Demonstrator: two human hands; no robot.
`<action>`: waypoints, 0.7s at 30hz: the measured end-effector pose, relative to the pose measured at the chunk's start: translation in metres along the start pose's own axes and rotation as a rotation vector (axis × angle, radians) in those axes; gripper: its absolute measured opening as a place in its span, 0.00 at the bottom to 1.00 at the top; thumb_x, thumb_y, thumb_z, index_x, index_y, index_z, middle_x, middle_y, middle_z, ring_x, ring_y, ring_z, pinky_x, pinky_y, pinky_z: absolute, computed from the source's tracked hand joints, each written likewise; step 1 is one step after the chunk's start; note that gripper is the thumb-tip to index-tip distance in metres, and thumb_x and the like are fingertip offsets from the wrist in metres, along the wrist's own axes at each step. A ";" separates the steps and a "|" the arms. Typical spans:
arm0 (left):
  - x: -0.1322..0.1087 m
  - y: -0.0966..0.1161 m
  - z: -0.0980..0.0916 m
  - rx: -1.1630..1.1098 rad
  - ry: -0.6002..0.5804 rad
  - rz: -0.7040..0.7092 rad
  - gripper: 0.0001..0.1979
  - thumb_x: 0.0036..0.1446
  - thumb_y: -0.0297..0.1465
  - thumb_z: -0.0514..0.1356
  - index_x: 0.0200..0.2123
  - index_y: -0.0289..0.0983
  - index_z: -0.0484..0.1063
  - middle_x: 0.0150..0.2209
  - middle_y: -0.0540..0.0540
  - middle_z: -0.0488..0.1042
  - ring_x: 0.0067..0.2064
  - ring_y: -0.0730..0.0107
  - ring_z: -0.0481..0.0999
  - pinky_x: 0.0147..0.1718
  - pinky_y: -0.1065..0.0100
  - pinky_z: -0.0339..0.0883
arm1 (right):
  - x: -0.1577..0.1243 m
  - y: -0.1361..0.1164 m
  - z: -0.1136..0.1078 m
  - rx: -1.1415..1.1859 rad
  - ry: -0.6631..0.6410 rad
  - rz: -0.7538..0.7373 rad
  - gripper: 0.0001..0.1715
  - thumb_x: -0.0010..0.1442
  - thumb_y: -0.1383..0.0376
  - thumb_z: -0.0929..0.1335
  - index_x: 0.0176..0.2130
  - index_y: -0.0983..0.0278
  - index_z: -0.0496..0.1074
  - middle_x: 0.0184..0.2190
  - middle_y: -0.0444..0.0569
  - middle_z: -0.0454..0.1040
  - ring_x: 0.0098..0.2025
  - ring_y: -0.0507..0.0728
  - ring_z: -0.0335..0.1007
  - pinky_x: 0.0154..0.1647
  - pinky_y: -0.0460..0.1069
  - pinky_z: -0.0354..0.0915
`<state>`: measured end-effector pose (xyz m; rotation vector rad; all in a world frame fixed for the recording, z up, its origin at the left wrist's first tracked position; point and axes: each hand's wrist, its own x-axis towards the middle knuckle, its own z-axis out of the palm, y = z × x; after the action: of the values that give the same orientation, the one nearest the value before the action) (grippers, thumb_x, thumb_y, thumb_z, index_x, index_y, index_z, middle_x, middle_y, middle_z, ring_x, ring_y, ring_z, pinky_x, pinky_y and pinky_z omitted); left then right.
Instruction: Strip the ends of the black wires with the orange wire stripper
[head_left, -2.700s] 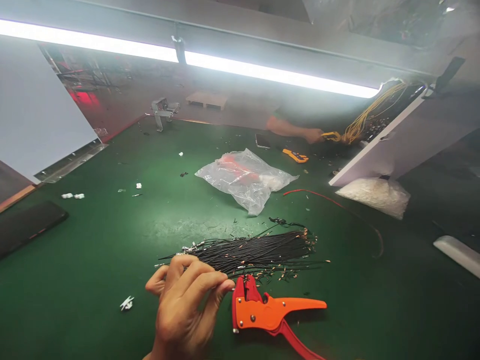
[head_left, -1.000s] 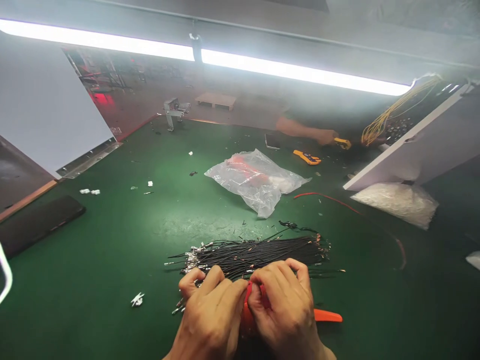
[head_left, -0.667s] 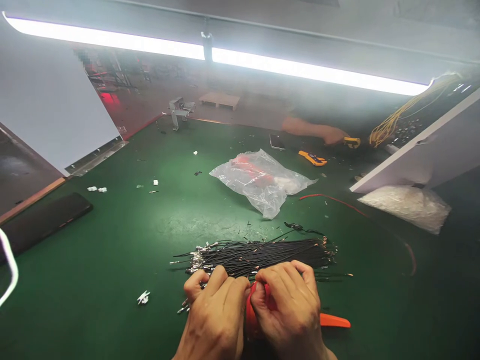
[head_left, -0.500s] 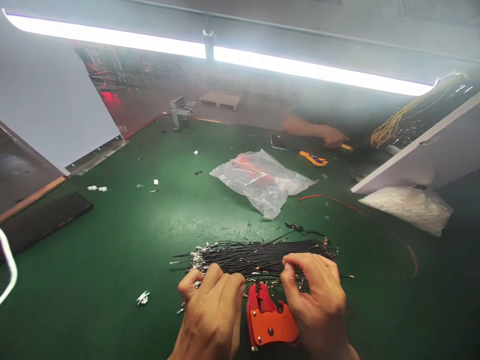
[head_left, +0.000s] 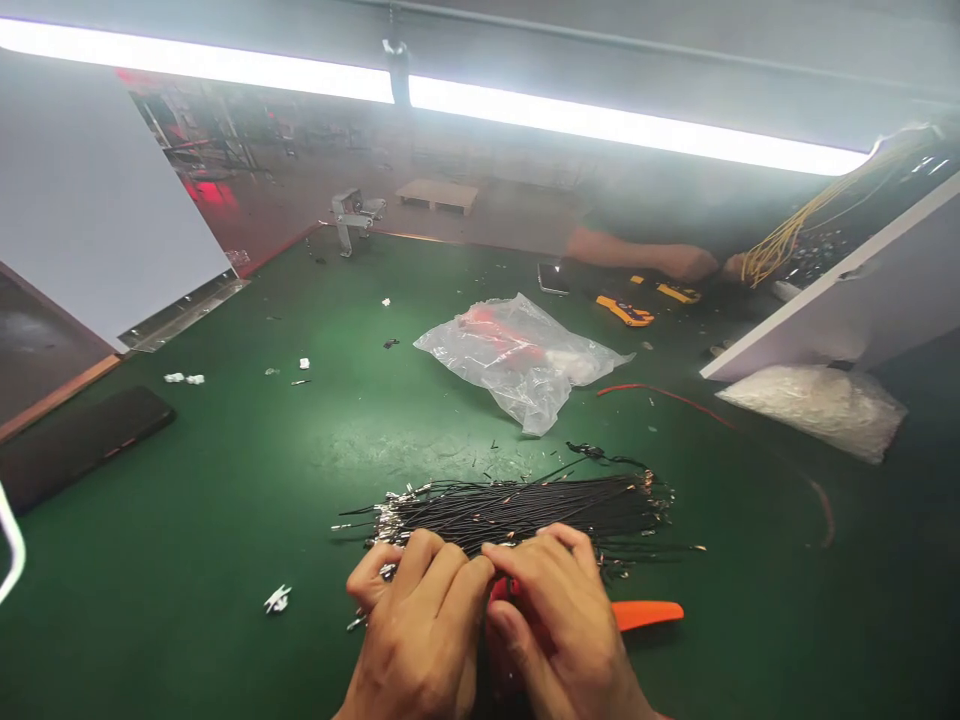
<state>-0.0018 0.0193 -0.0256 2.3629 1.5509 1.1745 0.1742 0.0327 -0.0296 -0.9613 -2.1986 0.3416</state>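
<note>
Black wires [head_left: 517, 510] lie in a wide bundle just beyond my hands, metal terminals at their left ends and bare copper at the right. My left hand [head_left: 424, 615] is closed around a few such wires; terminal ends stick out at its left side. Fingertip to fingertip with it, my right hand [head_left: 566, 620] is also closed, thumb and forefinger bent near the left fingers. A red-and-orange wire stripper [head_left: 649, 613] sits in the right hand; its orange handle juts out to the right and most of its body is hidden. What lies between the fingertips cannot be seen.
A clear plastic bag [head_left: 517, 360] with red and white contents lies ahead. Beyond it are a phone [head_left: 553, 279], orange-yellow hand tools [head_left: 625, 311] and another person's arm [head_left: 645, 255]. White connectors [head_left: 277, 600] lie left; a filled bag [head_left: 817, 405] rests by the right panel.
My right hand has moved left to meet my left hand. The wire stripper has turned, its handle now pointing right. Across the table, the other person's hand has left a yellow tool.
</note>
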 end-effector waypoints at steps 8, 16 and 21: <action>0.003 0.002 0.000 -0.023 0.038 -0.014 0.11 0.67 0.21 0.53 0.42 0.41 0.72 0.26 0.55 0.74 0.29 0.69 0.71 0.40 0.57 0.48 | -0.002 0.001 0.003 -0.035 0.135 0.058 0.13 0.66 0.79 0.61 0.42 0.62 0.67 0.26 0.38 0.75 0.24 0.49 0.71 0.52 0.56 0.55; 0.007 0.003 -0.003 -0.007 0.075 0.052 0.12 0.67 0.19 0.52 0.44 0.39 0.71 0.24 0.57 0.72 0.28 0.73 0.70 0.39 0.58 0.47 | 0.001 -0.008 0.008 0.110 0.176 0.178 0.12 0.73 0.68 0.61 0.54 0.62 0.65 0.34 0.45 0.80 0.34 0.55 0.77 0.48 0.55 0.60; 0.006 0.003 -0.004 -0.035 0.059 0.050 0.10 0.66 0.20 0.55 0.44 0.39 0.70 0.26 0.56 0.74 0.27 0.72 0.72 0.40 0.58 0.48 | 0.004 -0.009 0.004 0.179 0.101 0.163 0.13 0.67 0.77 0.61 0.42 0.60 0.66 0.32 0.41 0.76 0.32 0.52 0.72 0.47 0.54 0.59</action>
<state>-0.0009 0.0217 -0.0183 2.3793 1.4833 1.2828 0.1650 0.0296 -0.0261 -1.0365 -1.9666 0.5441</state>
